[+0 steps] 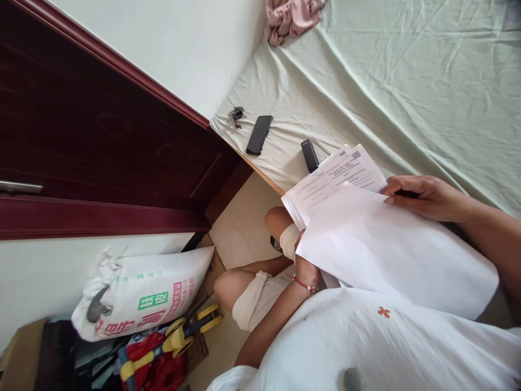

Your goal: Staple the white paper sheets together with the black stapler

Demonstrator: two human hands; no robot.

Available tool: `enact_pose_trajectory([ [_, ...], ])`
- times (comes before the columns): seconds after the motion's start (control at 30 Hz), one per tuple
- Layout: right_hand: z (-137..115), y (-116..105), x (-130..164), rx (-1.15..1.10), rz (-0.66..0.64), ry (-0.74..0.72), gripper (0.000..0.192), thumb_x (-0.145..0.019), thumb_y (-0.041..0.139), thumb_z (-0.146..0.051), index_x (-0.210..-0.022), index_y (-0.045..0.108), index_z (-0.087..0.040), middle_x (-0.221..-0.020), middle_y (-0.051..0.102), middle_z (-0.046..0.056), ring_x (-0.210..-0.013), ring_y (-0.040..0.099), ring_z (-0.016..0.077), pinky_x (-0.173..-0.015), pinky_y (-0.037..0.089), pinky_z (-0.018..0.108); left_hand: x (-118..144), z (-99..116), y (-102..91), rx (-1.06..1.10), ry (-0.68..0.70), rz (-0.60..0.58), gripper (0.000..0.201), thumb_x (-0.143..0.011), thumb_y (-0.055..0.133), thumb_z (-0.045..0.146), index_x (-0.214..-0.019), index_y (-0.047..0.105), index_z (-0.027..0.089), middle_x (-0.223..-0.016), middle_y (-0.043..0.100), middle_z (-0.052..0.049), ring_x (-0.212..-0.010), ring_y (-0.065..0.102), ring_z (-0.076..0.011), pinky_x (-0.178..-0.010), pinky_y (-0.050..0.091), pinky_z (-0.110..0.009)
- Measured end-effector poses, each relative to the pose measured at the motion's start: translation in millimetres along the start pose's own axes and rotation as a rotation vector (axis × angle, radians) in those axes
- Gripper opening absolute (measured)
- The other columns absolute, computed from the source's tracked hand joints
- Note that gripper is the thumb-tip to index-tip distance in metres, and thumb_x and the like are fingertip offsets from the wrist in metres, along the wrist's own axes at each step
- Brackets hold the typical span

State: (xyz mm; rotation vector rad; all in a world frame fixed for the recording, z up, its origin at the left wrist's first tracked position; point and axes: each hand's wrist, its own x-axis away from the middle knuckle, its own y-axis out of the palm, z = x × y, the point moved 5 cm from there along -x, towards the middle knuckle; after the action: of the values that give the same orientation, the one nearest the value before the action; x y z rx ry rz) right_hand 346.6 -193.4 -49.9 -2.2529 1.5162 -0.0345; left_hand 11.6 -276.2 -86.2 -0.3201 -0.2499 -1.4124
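the right hand (423, 196) is lying on top of a big blank sheet of paper (391, 255), fingers bent and pinching its top edge. the left hand (305, 269) is mostly hiding under the papers, so i cannot tell how far open it is, but it is touching them from below. a red string is showing on that wrist. more printed papers (337, 176) are sitting under the blank sheet, over the edge of the bed (366, 81). on the bed, a black phone (259, 134), some keys (236, 114) and a small dark remote (310, 155) are lying near the papers.
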Motion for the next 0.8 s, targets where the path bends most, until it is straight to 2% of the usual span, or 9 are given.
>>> enact_pose_trajectory([
  [0.1, -8.2, -0.6, -3.6, 0.121, 0.092, -0.013, 0.022, -0.109, 0.073, -0.042, -0.105, 0.081, -0.022, -0.099, 0.082, 0.006, -0.082, 0.076, 0.0169, -0.077, 0.055, 0.028, 0.2, 5.5, 1.1, 0.073, 0.008, 0.058, 0.047, -0.081, 0.090, 0.065, -0.103, 0.081, 0.024, -0.126, 0.087, -0.014, -0.136, 0.076, -0.0402, -0.124, 0.058, -0.052],
  [0.2, -11.3, -2.8, -4.5, 0.237, 0.202, 0.010, 0.023, -0.106, 0.071, -0.042, -0.101, 0.079, -0.021, -0.097, 0.081, 0.007, -0.074, 0.072, 0.0164, -0.071, 0.053, 0.029, -2.6, 20.3, 4.5, -0.042, 0.064, 0.067, 0.043, -0.082, 0.092, 0.054, -0.111, 0.082, 0.024, -0.123, 0.087, -0.012, -0.135, 0.077, -0.0367, -0.128, 0.055, -0.053],
  [0.37, 0.0, -12.2, 0.9, 0.256, 0.375, 0.261, 0.024, -0.094, 0.068, -0.042, -0.098, 0.079, -0.021, -0.079, 0.075, 0.004, -0.062, 0.061, 0.0159, -0.063, 0.048, 0.030, -7.0, 28.4, 3.2, -0.056, 0.073, 0.081, 0.046, -0.091, 0.087, 0.055, -0.122, 0.072, 0.025, -0.128, 0.085, -0.010, -0.128, 0.079, -0.0295, -0.119, 0.059, -0.044],
  [0.43, 3.2, -13.9, 2.7, 0.227, 0.386, 0.340, 0.025, -0.092, 0.068, -0.044, -0.099, 0.078, -0.022, -0.071, 0.071, 0.001, -0.057, 0.055, 0.0151, -0.061, 0.047, 0.030, -8.2, 28.2, 0.9, -0.058, 0.098, 0.090, 0.049, -0.089, 0.090, 0.056, -0.120, 0.069, 0.025, -0.125, 0.084, -0.009, -0.123, 0.079, -0.0282, -0.117, 0.059, -0.042],
  [0.53, 2.1, -14.0, 2.7, 0.229, 0.355, 0.373, 0.030, -0.092, 0.068, -0.049, -0.100, 0.078, -0.022, -0.068, 0.068, 0.000, -0.055, 0.052, 0.0146, -0.062, 0.046, 0.031, -10.6, 26.8, -3.2, -0.088, 0.126, 0.123, 0.055, -0.083, 0.095, 0.054, -0.119, 0.064, 0.025, -0.121, 0.082, -0.008, -0.120, 0.079, -0.0273, -0.118, 0.058, -0.042],
  [0.7, -0.1, -11.8, 1.5, 0.231, 0.309, 0.385, 0.035, -0.090, 0.068, -0.055, -0.101, 0.079, -0.023, -0.070, 0.071, 0.001, -0.057, 0.054, 0.0152, -0.065, 0.048, 0.032, -14.3, 20.6, -8.9, 0.023, 0.097, 0.167, 0.100, -0.075, 0.101, 0.061, -0.155, 0.053, 0.028, -0.151, 0.076, -0.015, -0.141, 0.076, -0.0312, -0.125, 0.056, -0.045],
  [0.77, 0.6, -11.4, 1.4, 0.225, 0.313, 0.396, 0.037, -0.090, 0.068, -0.057, -0.100, 0.079, -0.023, -0.071, 0.072, 0.002, -0.059, 0.056, 0.0162, -0.065, 0.049, 0.033, -14.6, 16.2, -12.0, 0.065, 0.044, 0.201, 0.104, -0.075, 0.101, 0.064, -0.159, 0.051, 0.028, -0.150, 0.078, -0.016, -0.139, 0.078, -0.0311, -0.124, 0.057, -0.046],
  [0.8, 0.9, -11.3, 1.4, 0.225, 0.318, 0.401, 0.038, -0.089, 0.068, -0.058, -0.100, 0.078, -0.023, -0.073, 0.072, 0.002, -0.060, 0.058, 0.0168, -0.066, 0.049, 0.033, -14.3, 14.4, -13.6, 0.078, 0.017, 0.223, 0.100, -0.076, 0.101, 0.065, -0.156, 0.054, 0.027, -0.146, 0.080, -0.016, -0.136, 0.079, -0.0307, -0.123, 0.058, -0.046],
])
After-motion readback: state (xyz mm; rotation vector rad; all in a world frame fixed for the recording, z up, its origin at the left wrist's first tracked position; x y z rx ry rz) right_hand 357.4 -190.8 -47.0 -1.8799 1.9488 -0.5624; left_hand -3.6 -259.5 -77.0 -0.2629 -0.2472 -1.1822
